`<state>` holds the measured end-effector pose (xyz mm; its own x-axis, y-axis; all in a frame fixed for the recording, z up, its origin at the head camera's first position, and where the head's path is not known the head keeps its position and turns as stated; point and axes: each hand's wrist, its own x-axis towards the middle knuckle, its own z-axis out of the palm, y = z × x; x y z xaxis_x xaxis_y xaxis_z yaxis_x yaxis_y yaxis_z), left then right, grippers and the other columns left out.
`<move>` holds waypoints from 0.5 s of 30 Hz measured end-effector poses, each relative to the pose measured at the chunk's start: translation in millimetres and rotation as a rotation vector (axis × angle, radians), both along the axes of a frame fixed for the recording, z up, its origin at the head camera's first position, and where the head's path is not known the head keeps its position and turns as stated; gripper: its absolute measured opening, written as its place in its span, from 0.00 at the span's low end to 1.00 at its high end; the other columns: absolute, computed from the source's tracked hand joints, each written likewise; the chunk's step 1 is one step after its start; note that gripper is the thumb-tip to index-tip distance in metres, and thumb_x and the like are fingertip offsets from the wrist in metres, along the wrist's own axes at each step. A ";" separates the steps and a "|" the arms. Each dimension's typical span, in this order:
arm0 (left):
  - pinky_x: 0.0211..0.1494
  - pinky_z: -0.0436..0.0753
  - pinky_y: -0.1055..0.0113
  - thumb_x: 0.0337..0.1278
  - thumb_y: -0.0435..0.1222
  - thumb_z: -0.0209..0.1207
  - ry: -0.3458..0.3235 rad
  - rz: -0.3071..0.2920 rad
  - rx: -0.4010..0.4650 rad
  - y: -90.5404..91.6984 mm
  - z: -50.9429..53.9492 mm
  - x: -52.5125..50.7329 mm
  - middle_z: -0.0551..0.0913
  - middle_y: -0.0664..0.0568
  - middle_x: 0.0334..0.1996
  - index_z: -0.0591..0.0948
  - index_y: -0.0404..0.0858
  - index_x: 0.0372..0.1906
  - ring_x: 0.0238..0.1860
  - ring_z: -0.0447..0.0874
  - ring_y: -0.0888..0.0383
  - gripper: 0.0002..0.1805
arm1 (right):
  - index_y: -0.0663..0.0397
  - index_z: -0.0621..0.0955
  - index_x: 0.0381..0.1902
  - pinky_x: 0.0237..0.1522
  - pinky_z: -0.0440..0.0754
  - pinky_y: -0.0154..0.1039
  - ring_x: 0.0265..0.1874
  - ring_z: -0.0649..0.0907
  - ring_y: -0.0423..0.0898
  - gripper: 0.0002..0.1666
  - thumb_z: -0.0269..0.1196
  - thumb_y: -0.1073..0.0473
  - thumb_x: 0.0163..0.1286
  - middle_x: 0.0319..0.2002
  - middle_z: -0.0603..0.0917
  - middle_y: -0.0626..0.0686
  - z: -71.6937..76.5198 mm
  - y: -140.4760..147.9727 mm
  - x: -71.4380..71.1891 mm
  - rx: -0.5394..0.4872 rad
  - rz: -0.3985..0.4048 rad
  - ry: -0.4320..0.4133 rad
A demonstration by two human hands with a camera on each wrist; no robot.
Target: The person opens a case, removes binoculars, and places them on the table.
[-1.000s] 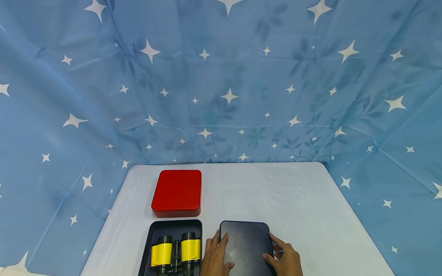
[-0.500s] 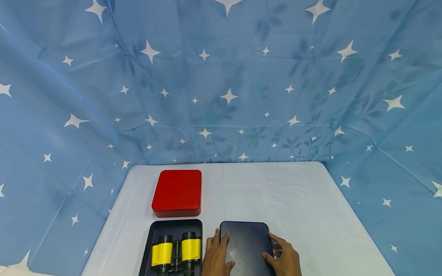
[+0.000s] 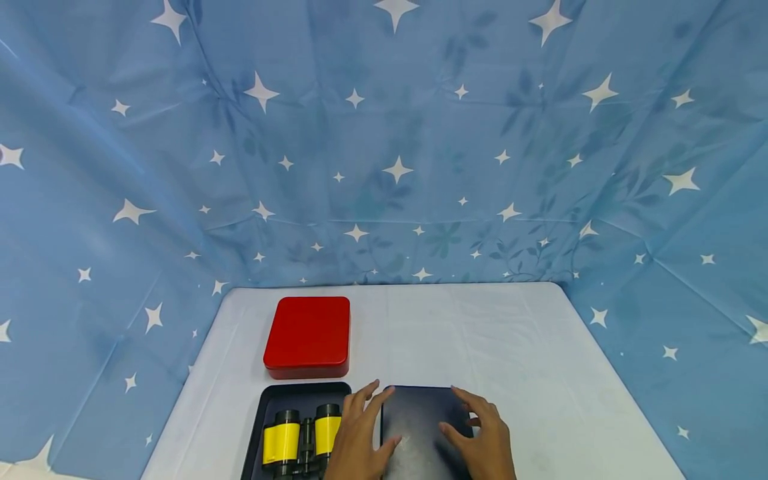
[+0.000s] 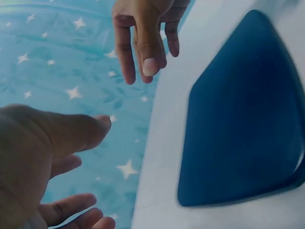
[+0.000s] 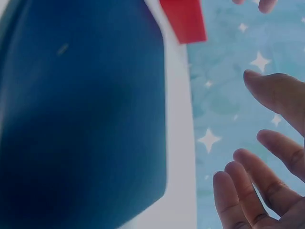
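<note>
The fingers of the right hand are spread wide in a loose arc, thumb well away from the rest, and those of the left hand stand likewise, bent a little at the joints; both hands hold nothing. Between and below them a dark panel with rounded corners lies flat on the white tabletop, toward the person's side, and the wrist views show each thumb apart from it. Its side edges run away from the person toward the blue starred backdrop, and its long axis seems to follow them, though the near end passes out of the head view, so the full length cannot be told there. Its far edge lies about parallel to the back edge of the tabletop, hardly turned at all. To its left is a black tray, laid the same way, holding black and yellow binoculars whose barrels also point away from the person; the left hand partly covers the right barrel. Just behind the tray sits a red box.
</note>
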<state>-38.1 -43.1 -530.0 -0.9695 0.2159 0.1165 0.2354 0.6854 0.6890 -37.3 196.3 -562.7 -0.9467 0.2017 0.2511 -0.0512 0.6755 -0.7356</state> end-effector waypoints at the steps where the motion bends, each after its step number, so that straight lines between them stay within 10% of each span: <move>1: 0.60 0.87 0.43 0.52 0.43 0.80 0.005 0.006 0.002 -3.7 3.0 0.0 0.71 0.45 0.77 0.74 0.56 0.76 0.66 0.72 0.45 0.44 | 0.38 0.85 0.64 0.42 0.89 0.38 0.46 0.85 0.49 0.41 0.86 0.59 0.51 0.56 0.89 0.45 3.4 -3.4 -0.7 -0.009 0.010 0.003; 15: 0.66 0.82 0.36 0.50 0.47 0.81 -0.050 0.152 -0.018 -62.8 27.7 4.4 0.71 0.47 0.77 0.75 0.60 0.75 0.66 0.67 0.46 0.44 | 0.23 0.80 0.68 0.47 0.89 0.42 0.53 0.84 0.44 0.45 0.85 0.50 0.53 0.62 0.84 0.36 27.0 -52.1 -10.9 -0.127 0.172 0.050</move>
